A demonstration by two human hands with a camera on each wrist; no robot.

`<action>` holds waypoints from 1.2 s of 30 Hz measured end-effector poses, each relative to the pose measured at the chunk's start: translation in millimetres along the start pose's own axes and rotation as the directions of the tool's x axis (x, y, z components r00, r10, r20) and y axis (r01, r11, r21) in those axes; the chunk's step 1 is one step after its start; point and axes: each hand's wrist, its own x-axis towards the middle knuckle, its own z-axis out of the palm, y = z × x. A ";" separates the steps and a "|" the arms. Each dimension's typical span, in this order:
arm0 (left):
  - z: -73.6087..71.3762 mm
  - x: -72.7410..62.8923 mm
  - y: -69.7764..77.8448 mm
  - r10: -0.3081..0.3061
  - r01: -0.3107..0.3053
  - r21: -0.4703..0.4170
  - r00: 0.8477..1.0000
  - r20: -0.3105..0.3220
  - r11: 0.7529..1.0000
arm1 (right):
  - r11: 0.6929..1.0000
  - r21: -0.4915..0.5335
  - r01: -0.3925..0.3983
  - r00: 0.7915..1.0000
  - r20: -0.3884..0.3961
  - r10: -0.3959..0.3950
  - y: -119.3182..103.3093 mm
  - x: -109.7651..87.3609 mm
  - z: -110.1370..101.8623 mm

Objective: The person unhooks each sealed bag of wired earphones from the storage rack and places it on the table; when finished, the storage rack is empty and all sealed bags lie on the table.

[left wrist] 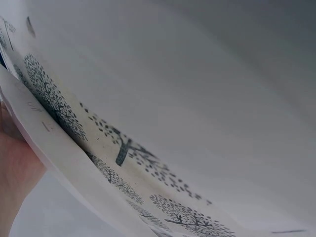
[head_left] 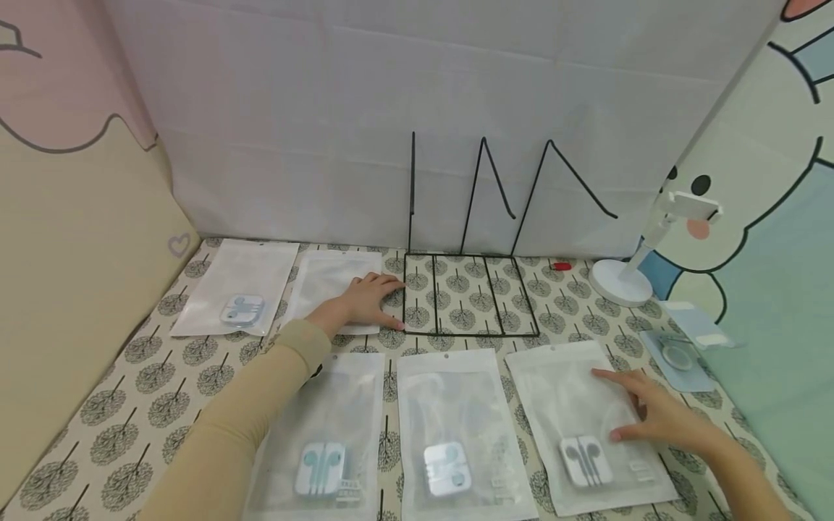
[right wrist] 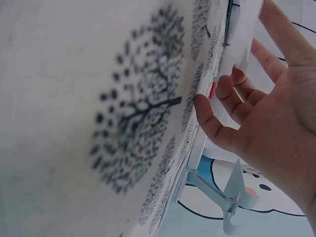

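My left hand (head_left: 368,298) spreads its fingers over the right part of a back white zip pouch (head_left: 316,282), beside the left edge of a black wire rack (head_left: 469,335). Whether its fingertips touch the wire, I cannot tell. In the left wrist view only part of that hand (left wrist: 19,168) shows, behind a white edge. My right hand (head_left: 664,412) is at the right edge of the front right pouch (head_left: 554,383), thumb and forefinger apart, near its boxed earphones (head_left: 586,461). The right wrist view shows this hand (right wrist: 276,118) with loosely bent fingers.
Two more front pouches (head_left: 449,398) (head_left: 355,405) hold boxed earphones, as does the back left pouch (head_left: 254,271). To the right stand a white phone stand (head_left: 622,282) and a light blue folding stand (head_left: 691,380). A small red object (head_left: 561,266) lies near the rack.
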 end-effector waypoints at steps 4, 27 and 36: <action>-0.1 -0.5 0.0 0.001 -0.001 -0.005 1.000 0.002 1.000 | 1.000 -0.003 -0.019 0.998 0.058 0.019 3.5 1.3 2.3; 0.6 0.9 -4.3 0.009 -0.008 -0.034 1.000 0.020 0.999 | 0.990 -0.143 0.006 0.992 0.126 0.012 -11.5 27.7 -15.7; -18.0 -8.4 -0.6 0.028 -0.028 -0.060 1.000 -0.004 0.998 | 0.987 -0.152 0.050 0.998 0.046 -0.044 -42.5 67.4 -47.1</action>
